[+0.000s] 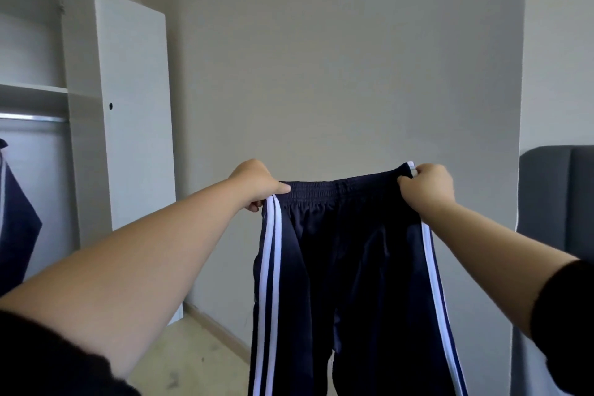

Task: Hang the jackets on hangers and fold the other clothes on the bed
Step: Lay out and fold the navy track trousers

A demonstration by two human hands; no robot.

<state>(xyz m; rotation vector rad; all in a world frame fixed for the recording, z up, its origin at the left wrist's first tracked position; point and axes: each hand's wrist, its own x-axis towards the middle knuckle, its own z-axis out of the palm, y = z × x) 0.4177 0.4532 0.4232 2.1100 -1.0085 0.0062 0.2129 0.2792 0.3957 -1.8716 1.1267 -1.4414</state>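
Observation:
A pair of navy track pants [347, 267] with white side stripes hangs in the air in front of me, legs dropping below the frame. My left hand [254, 185] grips the left end of the elastic waistband. My right hand [427, 186] pinches the right end, so the waistband is stretched flat between them. A navy jacket [14, 219] with white trim hangs in the open wardrobe at the far left, only partly in view.
A white wardrobe [135, 138] with an open door, shelves and a metal rail [32, 118] stands at the left. A grey upholstered headboard [559, 202] is at the right edge. A bare wall is straight ahead, with light floor [199, 357] below.

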